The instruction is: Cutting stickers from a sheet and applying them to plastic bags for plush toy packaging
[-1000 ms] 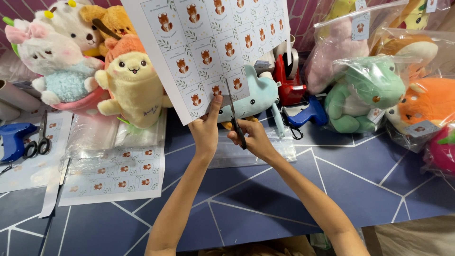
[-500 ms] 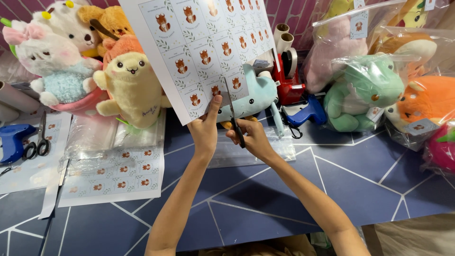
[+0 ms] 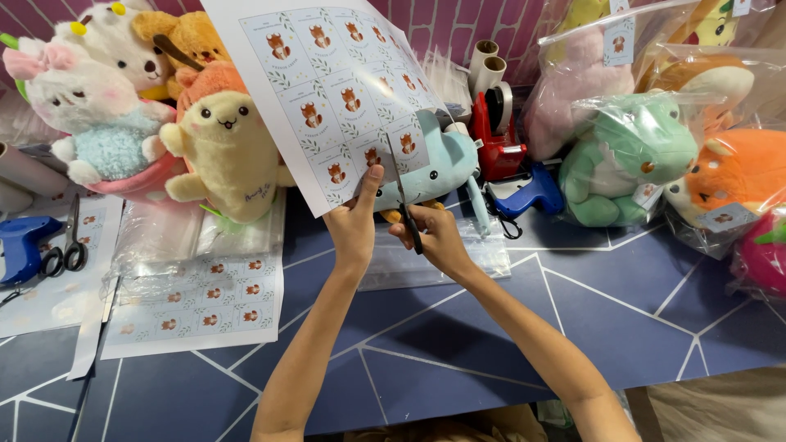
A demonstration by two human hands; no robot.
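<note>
1. The dark blue surface (image 3: 573,311), crossed by thin white lines, carries everything here.
2. A white label sheet (image 3: 327,82) printed with rows of small fox pictures is held up and tilted over the middle of the surface, in front of the plush toys.
3. Along the right edge, a green dinosaur plush (image 3: 630,155) and an orange fox plush (image 3: 737,176) sit in clear plastic bags, each with a small pale tag.
4. On the left, a yellow plush with an orange hood (image 3: 225,151) sits unbagged beside a white and blue bunny plush (image 3: 90,123).
5. A second fox label sheet (image 3: 196,307) lies flat on the surface at the lower left, partly under clear plastic bags.
6. The left hand (image 3: 354,225) pinches the held sheet's lower edge, thumb up against the paper.
7. The right hand (image 3: 434,237) is closed around the handles of scissors (image 3: 403,200), whose blades stand in the sheet between two label columns.
8. A red tape dispenser (image 3: 495,139) stands behind, with a blue tagging gun (image 3: 528,192) just beside it.
</note>
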